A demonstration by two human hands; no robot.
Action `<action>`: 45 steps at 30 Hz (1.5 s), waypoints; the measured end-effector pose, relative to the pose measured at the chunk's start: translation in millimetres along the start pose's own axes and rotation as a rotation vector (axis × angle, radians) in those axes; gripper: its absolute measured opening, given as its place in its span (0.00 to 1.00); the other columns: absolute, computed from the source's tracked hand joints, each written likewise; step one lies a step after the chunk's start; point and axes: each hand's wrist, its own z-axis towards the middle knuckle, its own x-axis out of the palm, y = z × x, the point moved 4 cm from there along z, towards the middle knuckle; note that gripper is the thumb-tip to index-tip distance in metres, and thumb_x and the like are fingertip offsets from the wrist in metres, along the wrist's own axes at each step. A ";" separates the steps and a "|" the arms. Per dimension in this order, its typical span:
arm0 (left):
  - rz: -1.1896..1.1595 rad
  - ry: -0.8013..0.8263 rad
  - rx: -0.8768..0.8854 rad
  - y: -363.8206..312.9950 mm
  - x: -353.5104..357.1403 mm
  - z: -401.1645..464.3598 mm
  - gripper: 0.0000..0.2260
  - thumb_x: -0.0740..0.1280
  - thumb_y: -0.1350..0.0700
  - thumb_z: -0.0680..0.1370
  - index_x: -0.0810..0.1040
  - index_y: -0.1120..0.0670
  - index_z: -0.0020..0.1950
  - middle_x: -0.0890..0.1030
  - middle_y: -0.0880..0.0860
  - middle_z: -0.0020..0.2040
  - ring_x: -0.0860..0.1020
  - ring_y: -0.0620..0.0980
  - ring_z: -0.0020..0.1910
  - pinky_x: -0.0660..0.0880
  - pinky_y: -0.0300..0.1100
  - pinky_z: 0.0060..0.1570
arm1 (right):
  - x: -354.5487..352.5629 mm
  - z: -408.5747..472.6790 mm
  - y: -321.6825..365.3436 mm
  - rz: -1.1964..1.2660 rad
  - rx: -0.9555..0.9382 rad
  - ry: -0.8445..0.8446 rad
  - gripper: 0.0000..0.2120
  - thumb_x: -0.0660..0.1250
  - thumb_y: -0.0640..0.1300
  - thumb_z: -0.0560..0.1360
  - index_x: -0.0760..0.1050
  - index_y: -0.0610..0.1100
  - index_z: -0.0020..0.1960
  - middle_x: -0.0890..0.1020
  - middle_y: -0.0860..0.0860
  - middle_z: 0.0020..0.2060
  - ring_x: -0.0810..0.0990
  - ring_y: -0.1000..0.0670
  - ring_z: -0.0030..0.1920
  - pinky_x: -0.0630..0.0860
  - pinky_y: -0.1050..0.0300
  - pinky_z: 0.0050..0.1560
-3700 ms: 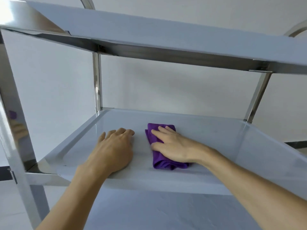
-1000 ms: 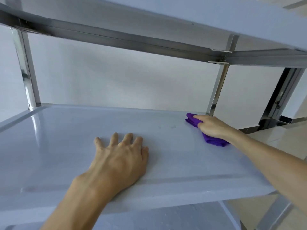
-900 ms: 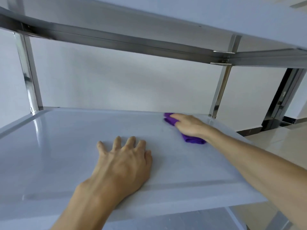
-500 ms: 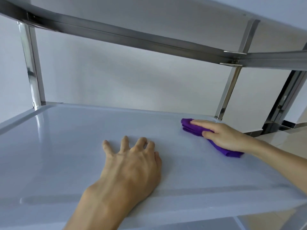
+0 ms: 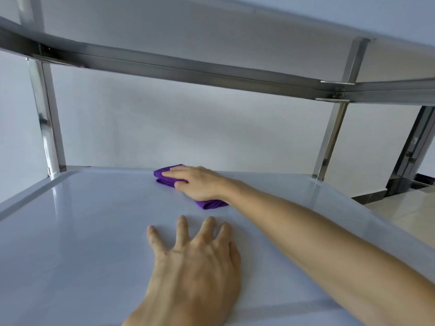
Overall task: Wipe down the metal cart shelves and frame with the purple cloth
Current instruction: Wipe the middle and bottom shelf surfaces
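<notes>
The middle shelf [image 5: 82, 231] of the metal cart fills the lower half of the head view, pale grey with a raised rim. A folded purple cloth [image 5: 164, 178] lies near the shelf's far edge, around the middle. My right hand [image 5: 200, 183] presses flat on the cloth and covers most of it, so only its two ends show. My left hand [image 5: 195, 267] rests palm down on the shelf nearer to me, fingers spread, holding nothing. The underside of the upper shelf [image 5: 211, 31] hangs overhead.
Steel uprights stand at the far left corner [image 5: 47, 118] and far right corner [image 5: 332, 140] of the shelf. A steel crossbar [image 5: 188, 71] runs under the upper shelf. A white wall lies behind the cart. Tiled floor [image 5: 404, 208] and a dark metal frame [image 5: 414, 147] show at the right.
My right hand has slid the cloth leftward along the shelf's far edge, from near the right upright to the middle. My left hand stays flat on the shelf.
</notes>
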 end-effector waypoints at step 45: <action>-0.099 -0.119 0.497 -87.2 -6.7 -7.0 0.38 0.30 0.22 0.65 0.54 0.28 0.72 0.58 0.29 0.73 0.59 0.36 0.74 0.56 0.38 0.72 | -67.5 -360.3 -92.8 -0.001 0.079 -0.413 0.16 0.60 0.45 0.83 0.74 0.56 0.69 0.74 0.64 0.68 0.68 0.66 0.69 0.69 0.59 0.68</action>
